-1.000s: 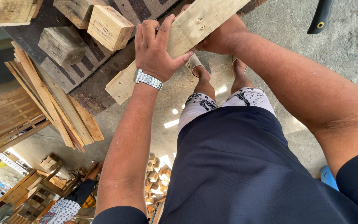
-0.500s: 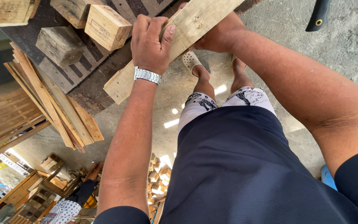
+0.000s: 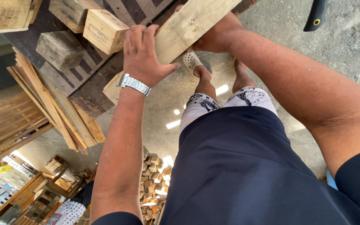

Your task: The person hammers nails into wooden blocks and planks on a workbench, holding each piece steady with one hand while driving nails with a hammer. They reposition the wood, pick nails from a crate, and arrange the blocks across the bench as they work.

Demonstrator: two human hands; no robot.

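My left hand point(image 3: 144, 54) and right hand point(image 3: 217, 35) both clasp the pale plank point(image 3: 188, 29), held above the gritty concrete floor point(image 3: 346, 46). Wooden blocks point(image 3: 103, 29) lie just left of my grip; slats point(image 3: 59, 108) lean below them.

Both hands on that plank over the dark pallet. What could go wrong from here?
1. Metal fasteners show in the plank close to the left hand; bare skin could snag there.
2. The feet wear open perforated clogs right below the plank, so a slip could hit toes.
3. Loose wooden blocks sit beside the plank and might get knocked off.
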